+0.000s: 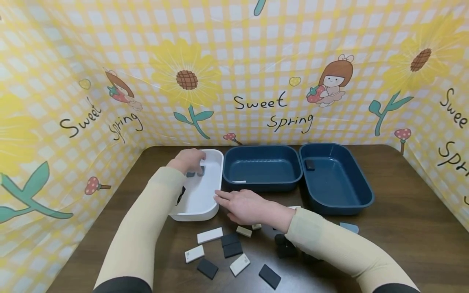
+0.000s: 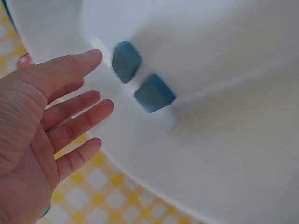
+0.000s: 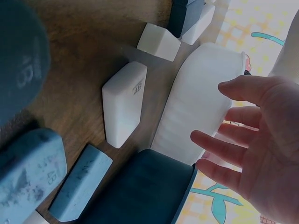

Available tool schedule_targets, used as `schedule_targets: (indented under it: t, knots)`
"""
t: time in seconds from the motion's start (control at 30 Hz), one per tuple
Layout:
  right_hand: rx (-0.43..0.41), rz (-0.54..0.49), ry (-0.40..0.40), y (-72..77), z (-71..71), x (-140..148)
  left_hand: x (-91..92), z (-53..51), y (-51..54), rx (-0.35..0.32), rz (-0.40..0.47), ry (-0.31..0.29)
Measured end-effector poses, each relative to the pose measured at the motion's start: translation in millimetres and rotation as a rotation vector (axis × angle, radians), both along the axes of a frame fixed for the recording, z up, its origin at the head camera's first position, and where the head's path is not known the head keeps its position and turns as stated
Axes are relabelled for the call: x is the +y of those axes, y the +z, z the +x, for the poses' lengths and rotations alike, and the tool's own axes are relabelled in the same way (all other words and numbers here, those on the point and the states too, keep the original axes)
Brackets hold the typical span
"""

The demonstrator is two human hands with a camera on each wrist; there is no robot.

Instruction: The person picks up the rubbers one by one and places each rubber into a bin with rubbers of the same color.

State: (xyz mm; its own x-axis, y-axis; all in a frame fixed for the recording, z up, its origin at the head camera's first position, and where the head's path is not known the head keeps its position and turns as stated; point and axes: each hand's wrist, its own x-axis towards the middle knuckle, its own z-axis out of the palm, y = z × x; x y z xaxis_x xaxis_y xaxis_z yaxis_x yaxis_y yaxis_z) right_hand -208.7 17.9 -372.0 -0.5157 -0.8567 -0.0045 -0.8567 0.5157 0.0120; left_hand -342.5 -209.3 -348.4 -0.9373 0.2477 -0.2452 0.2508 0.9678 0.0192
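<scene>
My left hand (image 1: 188, 160) hovers inside the white tray (image 1: 199, 203), fingers spread and holding nothing. Two blue-grey erasers (image 2: 126, 61) lie in that tray just beyond its fingertips, in the left wrist view. My right hand (image 1: 243, 205) is beside the tray's right wall, fingers extended and grasping nothing; whether a fingertip touches the wall I cannot tell. Under and around it on the table are erasers, among them a white one marked 4B (image 3: 125, 105) and a bluish one (image 3: 81, 182) in the right wrist view.
A wide dark blue tray (image 1: 261, 187) holds a white piece (image 1: 239, 181); the right-hand blue tray (image 1: 340, 209) holds a dark eraser (image 1: 310, 165). Several black and white erasers, including a black one (image 1: 270, 276), lie on the brown table (image 1: 410, 228). Patterned cloth (image 1: 256, 61) hangs behind.
</scene>
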Motion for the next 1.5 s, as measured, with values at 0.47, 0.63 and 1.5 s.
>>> schedule_targets:
  t: [0.47,0.63,1.5]
  knots:
    - [0.038,-0.085,-0.074,21.4,-1.4,47.5,1.5,48.6,34.5,0.115,0.033,-0.17]
    - [0.107,-0.149,-0.158,29.8,-3.4,88.5,1.6,77.9,40.3,0.214,0.083,-0.231]
    - [0.068,-0.065,-0.431,5.1,12.9,166.8,-2.9,188.9,20.5,0.519,0.262,-0.415]
